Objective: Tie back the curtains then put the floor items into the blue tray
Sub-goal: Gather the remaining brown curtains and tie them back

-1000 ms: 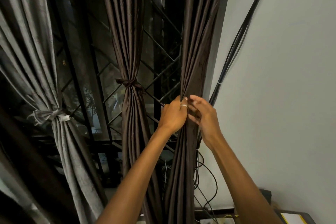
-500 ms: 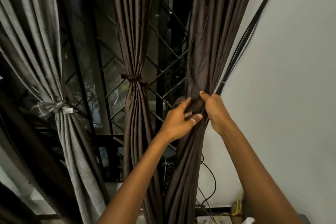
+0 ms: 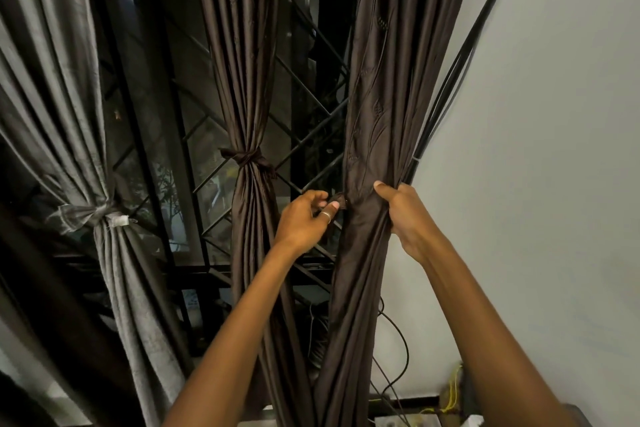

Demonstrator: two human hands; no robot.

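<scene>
A dark brown curtain (image 3: 377,107) hangs at the right by the wall, bunched at mid-height. My right hand (image 3: 407,215) grips the bunch from its right side, thumb over the front folds. My left hand (image 3: 304,222), a ring on one finger, pinches the end of a dark tie strip (image 3: 339,201) at the curtain's left edge. A second brown curtain (image 3: 242,80) in the middle is tied with a dark band (image 3: 244,158). A grey curtain (image 3: 52,80) at the left is tied with a pale band (image 3: 93,217). The blue tray is not in view.
A window with a black diamond grille (image 3: 304,128) stands behind the curtains. Black cables (image 3: 460,59) run down the white wall (image 3: 536,149) at the right. More cables and yellow wires (image 3: 452,395) lie at the skirting at the bottom right.
My left hand has come off the curtain bunch and moved left, now pinching the tie end. My right hand has closed round the bunch. The view has tilted slightly.
</scene>
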